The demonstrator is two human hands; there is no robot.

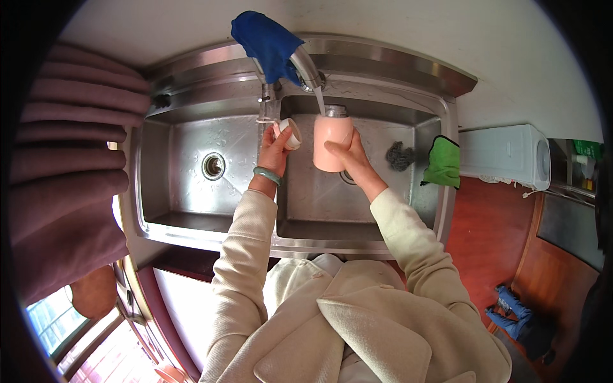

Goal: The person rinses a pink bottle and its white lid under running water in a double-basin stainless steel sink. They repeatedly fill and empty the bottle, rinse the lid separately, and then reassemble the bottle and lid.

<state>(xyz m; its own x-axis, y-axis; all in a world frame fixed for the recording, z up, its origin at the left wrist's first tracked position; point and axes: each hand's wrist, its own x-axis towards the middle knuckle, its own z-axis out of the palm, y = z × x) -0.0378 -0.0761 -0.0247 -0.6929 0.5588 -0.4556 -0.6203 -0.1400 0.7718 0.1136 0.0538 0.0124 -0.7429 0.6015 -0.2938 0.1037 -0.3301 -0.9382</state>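
My right hand (pixel 348 149) is wrapped around a pink vacuum bottle (pixel 330 139) above the right basin. The bottle's metal mouth points up towards the faucet (pixel 306 67), and a stream of water (pixel 320 99) runs down at its rim; whether it enters the opening is hard to tell. Over the divider between the basins, my left hand (pixel 276 152) grips the bottle's lid (pixel 289 134), pink and white with a light carrying loop. The lid is tilted, its hollow side facing right. A green bangle circles my left wrist.
A blue cloth (pixel 266 45) drapes the faucet. Steel wool (pixel 400 156) lies in the right basin (pixel 330 206), and a green cloth (pixel 441 163) hangs over its right rim. The left basin (pixel 201 191) has a drain. Purple curtains (pixel 76 167) hang left; a white appliance (pixel 507 155) stands right.
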